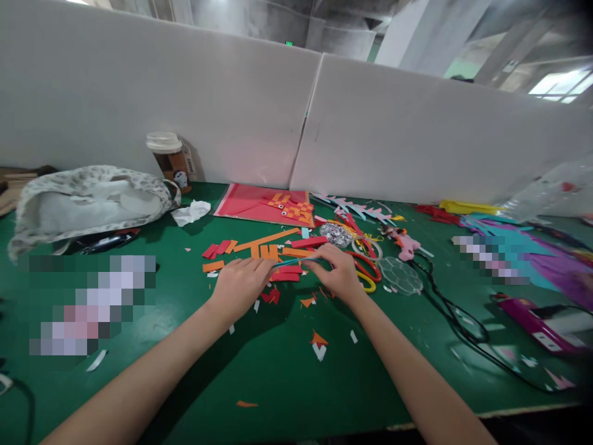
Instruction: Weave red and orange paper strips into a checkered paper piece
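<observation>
My left hand (241,285) and my right hand (340,272) are raised a little over the green table, each closed on one end of a thin blue paper strip (294,262). The strip is stretched between them, nearly level. Just beyond and below it lie orange paper strips (265,251) and red paper strips (286,273). Farther back rests a red card (243,204) with a woven orange-and-red paper figure (291,209) that has googly eyes. Close to my right hand are red scissor handles (372,270) and a yellow scissor handle (369,284).
A pink glue gun (407,246) and its black cable (445,303) lie to the right, with a magenta power strip (528,321). At left are a spotted pouch (50,198), crumpled tissue (191,212) and a lidded cup (170,162). White panels (194,93) border the table's back.
</observation>
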`<state>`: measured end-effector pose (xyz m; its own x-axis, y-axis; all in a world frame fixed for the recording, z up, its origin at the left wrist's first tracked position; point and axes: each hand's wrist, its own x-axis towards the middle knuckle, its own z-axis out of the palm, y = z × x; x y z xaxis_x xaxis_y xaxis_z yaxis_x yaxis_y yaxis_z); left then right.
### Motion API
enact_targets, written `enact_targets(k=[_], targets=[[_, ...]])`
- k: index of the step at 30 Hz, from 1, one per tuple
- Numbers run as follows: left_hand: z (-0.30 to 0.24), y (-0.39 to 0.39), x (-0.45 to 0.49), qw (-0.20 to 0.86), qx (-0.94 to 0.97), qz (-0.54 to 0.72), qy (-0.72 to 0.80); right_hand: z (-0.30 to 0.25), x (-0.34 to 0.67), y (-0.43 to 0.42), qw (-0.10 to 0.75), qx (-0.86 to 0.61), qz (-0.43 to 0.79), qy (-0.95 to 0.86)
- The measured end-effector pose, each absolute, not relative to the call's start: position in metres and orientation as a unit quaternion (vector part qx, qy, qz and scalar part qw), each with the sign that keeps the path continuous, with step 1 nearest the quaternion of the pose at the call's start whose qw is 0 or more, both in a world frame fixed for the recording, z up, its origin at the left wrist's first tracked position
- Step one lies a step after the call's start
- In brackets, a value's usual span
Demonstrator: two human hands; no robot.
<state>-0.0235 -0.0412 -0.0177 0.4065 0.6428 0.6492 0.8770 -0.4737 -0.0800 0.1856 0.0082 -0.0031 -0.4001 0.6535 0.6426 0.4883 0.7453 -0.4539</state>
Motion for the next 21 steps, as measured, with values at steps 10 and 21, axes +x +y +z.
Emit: enact_targets(k=[10, 21], targets=[[-0.01, -0.054, -0.011, -0.048, -0.791, -0.297, -0.532, -0.019, 0.152, -0.007, 0.458, -0.368, 0.553, -0.592], [-0.004, -0.048, -0.012, -0.283, -0.725, -0.31, -0.547, -0.016, 0.163, 0.002, 0.559, -0.438, 0.468, -0.527]])
